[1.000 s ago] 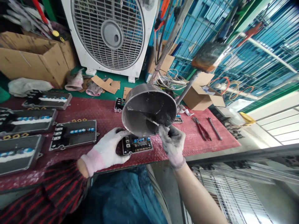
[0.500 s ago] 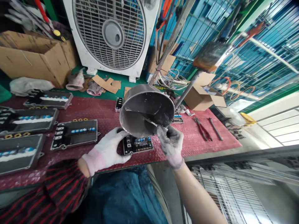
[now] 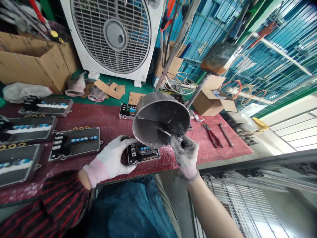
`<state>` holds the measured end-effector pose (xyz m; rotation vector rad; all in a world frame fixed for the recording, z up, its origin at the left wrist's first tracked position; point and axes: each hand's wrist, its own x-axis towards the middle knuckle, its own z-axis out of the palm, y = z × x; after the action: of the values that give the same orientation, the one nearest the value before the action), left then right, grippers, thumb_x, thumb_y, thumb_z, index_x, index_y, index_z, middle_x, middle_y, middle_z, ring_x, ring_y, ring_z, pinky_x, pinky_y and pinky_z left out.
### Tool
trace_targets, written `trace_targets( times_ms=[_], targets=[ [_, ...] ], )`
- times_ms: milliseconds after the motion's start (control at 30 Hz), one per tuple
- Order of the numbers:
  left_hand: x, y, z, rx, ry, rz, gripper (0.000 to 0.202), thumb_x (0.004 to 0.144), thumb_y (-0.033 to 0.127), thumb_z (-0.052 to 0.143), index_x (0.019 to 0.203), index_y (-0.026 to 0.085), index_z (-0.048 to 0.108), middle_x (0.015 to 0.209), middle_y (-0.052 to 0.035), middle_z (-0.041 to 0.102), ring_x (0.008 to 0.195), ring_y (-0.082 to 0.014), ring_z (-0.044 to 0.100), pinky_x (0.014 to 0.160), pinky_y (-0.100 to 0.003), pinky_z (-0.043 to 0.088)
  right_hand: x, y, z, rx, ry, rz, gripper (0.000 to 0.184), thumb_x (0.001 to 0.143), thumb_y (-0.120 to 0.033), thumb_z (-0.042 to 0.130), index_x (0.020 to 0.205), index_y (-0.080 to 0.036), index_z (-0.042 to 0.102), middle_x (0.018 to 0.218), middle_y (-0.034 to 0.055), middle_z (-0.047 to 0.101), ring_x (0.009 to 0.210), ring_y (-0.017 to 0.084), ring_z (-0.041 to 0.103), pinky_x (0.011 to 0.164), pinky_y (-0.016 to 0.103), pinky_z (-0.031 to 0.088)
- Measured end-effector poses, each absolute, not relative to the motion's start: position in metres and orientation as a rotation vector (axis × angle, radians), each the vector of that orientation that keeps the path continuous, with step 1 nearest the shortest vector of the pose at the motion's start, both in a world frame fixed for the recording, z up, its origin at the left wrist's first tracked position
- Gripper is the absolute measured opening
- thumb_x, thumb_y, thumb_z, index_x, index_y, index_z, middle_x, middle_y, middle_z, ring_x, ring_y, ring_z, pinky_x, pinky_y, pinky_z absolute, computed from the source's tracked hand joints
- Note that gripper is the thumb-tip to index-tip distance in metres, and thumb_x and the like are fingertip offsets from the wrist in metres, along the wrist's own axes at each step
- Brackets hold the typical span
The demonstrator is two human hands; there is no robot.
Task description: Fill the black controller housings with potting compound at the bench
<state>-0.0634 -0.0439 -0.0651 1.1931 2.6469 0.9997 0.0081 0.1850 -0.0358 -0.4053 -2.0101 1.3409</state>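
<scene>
Above circuit module, tilted pot, gloved hands, right gripping stick

I'm working in a workshop. Circuit modules are lying left of my right hand; pliers are resting right of it.

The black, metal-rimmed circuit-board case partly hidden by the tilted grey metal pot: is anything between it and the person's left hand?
Nothing visible: the white-gloved left hand curves around the left end of the circuit-board case. The pot only hides the case's far part from view.
</scene>
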Motion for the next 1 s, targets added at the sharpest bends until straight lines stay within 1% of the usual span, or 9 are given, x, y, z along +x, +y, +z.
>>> trace_targets(
  times_ms=[167,500,767,1000],
  targets=[
    [-0.0622,-0.0429,-0.0620,1.170,2.653,0.982,0.067,0.070,0.033,0.074,0.133,0.022,0.053,0.129,-0.0107,0.056,0.119,-0.0285,0.059,0.108,-0.044,0.047,0.0122,0.1886,-0.0400,-0.386,-2.024,1.316,0.034,0.074,-0.034,0.063,0.051,-0.020,0.041,0.052,-0.0065,0.031,0.050,0.006,0.027,0.045,0.023,0.023],
    [-0.0623,-0.0430,-0.0606,1.161,2.648,0.991,0.066,0.070,0.034,0.073,0.132,0.022,0.054,0.129,-0.0097,0.056,0.120,-0.0274,0.058,0.109,-0.042,0.045,0.0136,0.1880,-0.0378,-0.367,-2.014,1.292,0.032,0.072,-0.034,0.062,0.050,-0.019,0.045,0.051,-0.0065,0.032,0.050,0.007,0.027,0.044,0.022,0.025],
    [-0.0622,-0.0425,-0.0614,1.168,2.661,0.978,0.066,0.070,0.033,0.074,0.131,0.021,0.054,0.128,-0.0098,0.057,0.119,-0.0275,0.058,0.109,-0.042,0.046,0.0135,0.1859,-0.0323,-0.368,-2.025,1.285,0.033,0.071,-0.035,0.061,0.049,-0.020,0.040,0.049,-0.0066,0.029,0.048,0.006,0.025,0.042,0.021,0.023],
    [-0.0623,-0.0422,-0.0611,1.181,2.672,0.991,0.065,0.069,0.033,0.075,0.130,0.024,0.055,0.126,-0.0080,0.059,0.115,-0.0270,0.061,0.106,-0.042,0.049,0.0141,0.1859,-0.0312,-0.371,-2.036,1.270,0.034,0.072,-0.033,0.059,0.049,-0.021,0.037,0.050,-0.0066,0.027,0.048,0.006,0.025,0.042,0.022,0.023]
  ],
)
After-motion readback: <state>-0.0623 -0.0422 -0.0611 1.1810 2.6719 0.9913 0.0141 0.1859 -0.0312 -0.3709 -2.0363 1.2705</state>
